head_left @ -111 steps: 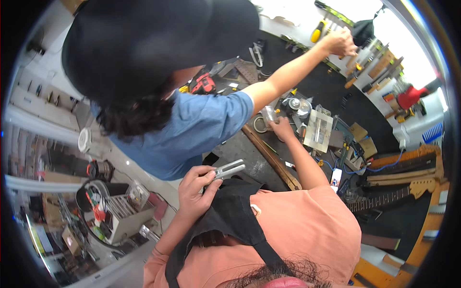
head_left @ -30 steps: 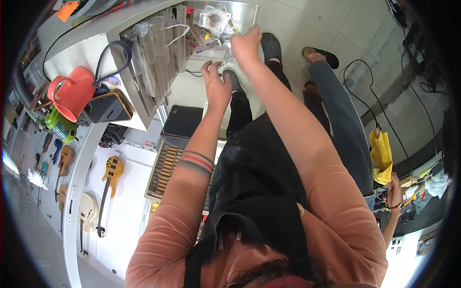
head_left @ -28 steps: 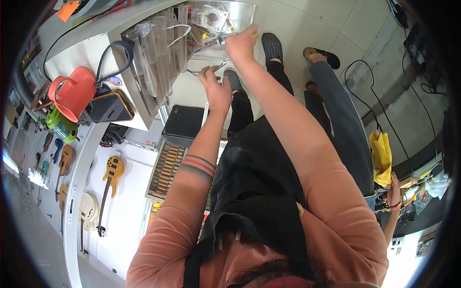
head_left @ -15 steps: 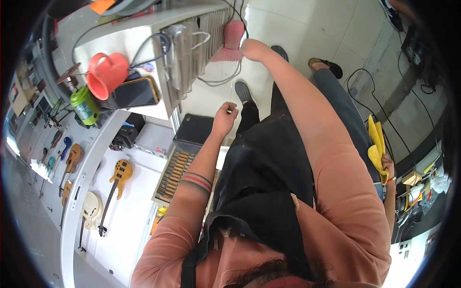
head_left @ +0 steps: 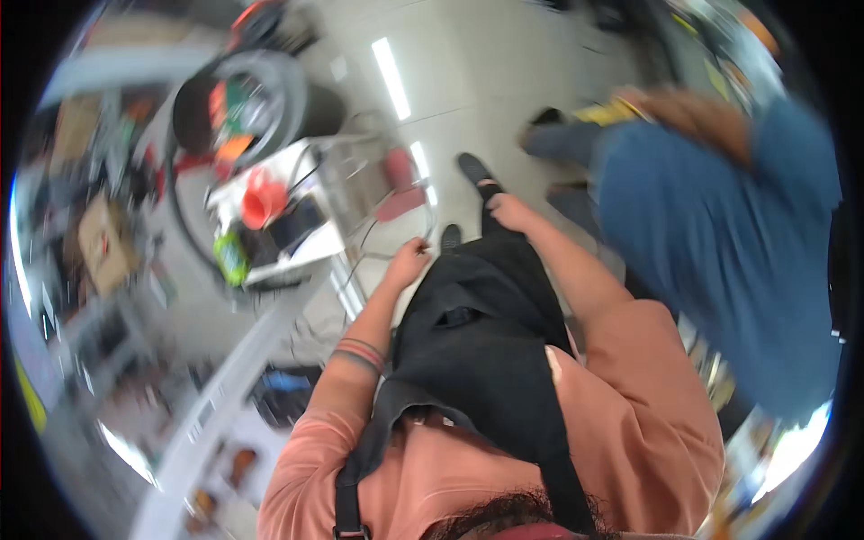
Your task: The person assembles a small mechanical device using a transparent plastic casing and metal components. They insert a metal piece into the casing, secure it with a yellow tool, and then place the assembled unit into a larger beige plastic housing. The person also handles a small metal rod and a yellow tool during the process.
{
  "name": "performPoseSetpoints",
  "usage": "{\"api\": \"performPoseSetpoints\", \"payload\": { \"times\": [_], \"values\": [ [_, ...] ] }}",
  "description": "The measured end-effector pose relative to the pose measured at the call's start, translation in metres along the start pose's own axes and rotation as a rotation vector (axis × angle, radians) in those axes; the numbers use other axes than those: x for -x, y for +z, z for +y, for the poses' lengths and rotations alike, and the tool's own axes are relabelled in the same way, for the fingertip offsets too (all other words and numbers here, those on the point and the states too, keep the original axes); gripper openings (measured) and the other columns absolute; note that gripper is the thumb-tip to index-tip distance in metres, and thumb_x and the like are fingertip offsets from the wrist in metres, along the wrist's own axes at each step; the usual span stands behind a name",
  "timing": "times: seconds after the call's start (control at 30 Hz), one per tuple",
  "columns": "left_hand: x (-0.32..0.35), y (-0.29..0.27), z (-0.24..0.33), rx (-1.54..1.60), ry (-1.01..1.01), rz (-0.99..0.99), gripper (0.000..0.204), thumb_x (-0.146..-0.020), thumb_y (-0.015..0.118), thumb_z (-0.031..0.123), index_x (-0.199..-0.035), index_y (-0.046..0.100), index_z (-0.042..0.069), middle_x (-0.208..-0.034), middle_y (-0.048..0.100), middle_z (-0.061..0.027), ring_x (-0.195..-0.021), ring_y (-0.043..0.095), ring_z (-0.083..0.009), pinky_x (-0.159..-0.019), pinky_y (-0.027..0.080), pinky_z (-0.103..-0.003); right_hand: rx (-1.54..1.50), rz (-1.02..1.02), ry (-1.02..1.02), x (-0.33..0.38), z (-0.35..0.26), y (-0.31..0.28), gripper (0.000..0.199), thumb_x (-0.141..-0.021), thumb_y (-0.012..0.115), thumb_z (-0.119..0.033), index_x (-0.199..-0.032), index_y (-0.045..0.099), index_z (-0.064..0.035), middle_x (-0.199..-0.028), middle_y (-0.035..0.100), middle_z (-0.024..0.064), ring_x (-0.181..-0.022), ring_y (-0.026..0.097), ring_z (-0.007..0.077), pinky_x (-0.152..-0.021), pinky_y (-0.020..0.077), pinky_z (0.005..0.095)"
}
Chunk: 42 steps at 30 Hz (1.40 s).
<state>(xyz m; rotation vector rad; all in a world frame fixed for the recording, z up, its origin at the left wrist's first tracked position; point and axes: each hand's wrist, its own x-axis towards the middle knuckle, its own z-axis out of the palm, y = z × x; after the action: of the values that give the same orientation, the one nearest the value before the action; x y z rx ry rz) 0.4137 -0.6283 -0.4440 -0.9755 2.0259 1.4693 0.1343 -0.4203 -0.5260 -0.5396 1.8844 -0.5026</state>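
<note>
My left hand [head_left: 409, 261] hangs beside the black apron [head_left: 468, 351], its fingers curled. A small dark spot shows at its fingertips, too blurred to name. On the other side, my right hand [head_left: 512, 213] is in front of my dark trousers with the back of the hand showing; its fingers are mostly hidden. Nearest to the left hand is a white cabinet [head_left: 315, 247]. On its top are a red pitcher-like cup [head_left: 263, 200], a green bottle [head_left: 230, 257] and a dark phone-like slab [head_left: 299, 225]. Beside the cabinet stands a pinkish-red brush [head_left: 400, 203], with cables nearby.
A person in a blue shirt [head_left: 702, 243] stands close on my right, a yellow cloth-like thing [head_left: 610, 112] at their hand. A large grey round bin [head_left: 292, 94] is behind the cabinet. A cardboard box [head_left: 106, 241] lies at far left. Pale tiled floor [head_left: 450, 81] stretches ahead.
The view has swung and blurred. My right arm has drawn back toward my body. The cabinet appears farther away, the guitars have slid toward the lower left, and the blue-shirted person has come into view.
</note>
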Motion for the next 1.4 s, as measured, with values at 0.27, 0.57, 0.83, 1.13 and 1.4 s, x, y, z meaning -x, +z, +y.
{"api": "performPoseSetpoints", "payload": {
  "times": [0.27, 0.57, 0.83, 1.13, 1.4],
  "values": [
    [-0.025, -0.089, -0.032, -0.793, 0.127, -0.355, 0.036, -0.084, 0.067, 0.006, -0.118, 0.074, -0.002, -0.113, 0.077, -0.0263, -0.107, 0.076, -0.0394, -0.093, 0.059, -0.047, -0.084, 0.335, 0.385, 0.290, 0.104, 0.025, 0.039, -0.092, 0.060, -0.014, -0.127, 0.076, -0.0119, -0.128, 0.075, 0.0191, -0.121, 0.070, 0.0379, -0.102, 0.0546, 0.0494],
    [-0.068, 0.058, 0.141, -1.240, 0.277, -0.840, 0.042, -0.088, 0.070, 0.003, -0.130, 0.072, 0.005, -0.107, 0.078, -0.0201, -0.092, 0.069, -0.0306, -0.081, 0.055, -0.044, -0.675, 0.836, 1.111, 0.491, 0.240, 0.374, 0.019, -0.084, 0.070, -0.012, -0.092, 0.081, 0.0020, -0.094, 0.077, 0.0257, -0.083, 0.074, 0.0426, -0.077, 0.0585, 0.0537],
    [-0.118, 0.281, 0.357, -1.568, 0.811, -0.772, 0.046, -0.089, 0.076, 0.018, -0.133, 0.070, 0.005, -0.137, 0.068, -0.0243, -0.127, 0.066, -0.0399, -0.110, 0.052, -0.048, -1.124, 0.449, 0.697, 0.456, 0.183, 0.459, 0.048, -0.083, 0.087, -0.022, -0.125, 0.077, -0.0016, -0.122, 0.077, 0.0196, -0.113, 0.073, 0.0362, -0.099, 0.0567, 0.0467],
    [0.048, 0.484, 0.401, -1.364, 0.803, -1.189, 0.040, -0.094, 0.066, 0.024, -0.130, 0.072, 0.007, -0.128, 0.075, -0.0169, -0.119, 0.070, -0.0375, -0.101, 0.056, -0.047, -1.440, 1.215, 0.701, 0.550, 0.248, 0.348, 0.048, -0.092, 0.067, 0.002, -0.140, 0.061, 0.0012, -0.134, 0.070, 0.0226, -0.117, 0.071, 0.0355, -0.100, 0.0559, 0.0403],
    [0.053, 0.597, 0.415, -1.885, 0.763, -1.825, 0.040, -0.087, 0.069, 0.034, -0.109, 0.080, 0.003, -0.107, 0.078, -0.0233, -0.108, 0.073, -0.0407, -0.095, 0.056, -0.050, -1.756, 0.939, 0.445, 0.494, 0.185, 0.312, 0.066, -0.094, 0.075, -0.046, -0.127, 0.072, 0.0103, -0.120, 0.078, 0.0219, -0.104, 0.073, 0.0245, -0.097, 0.0548, 0.0394]
  ]
}}
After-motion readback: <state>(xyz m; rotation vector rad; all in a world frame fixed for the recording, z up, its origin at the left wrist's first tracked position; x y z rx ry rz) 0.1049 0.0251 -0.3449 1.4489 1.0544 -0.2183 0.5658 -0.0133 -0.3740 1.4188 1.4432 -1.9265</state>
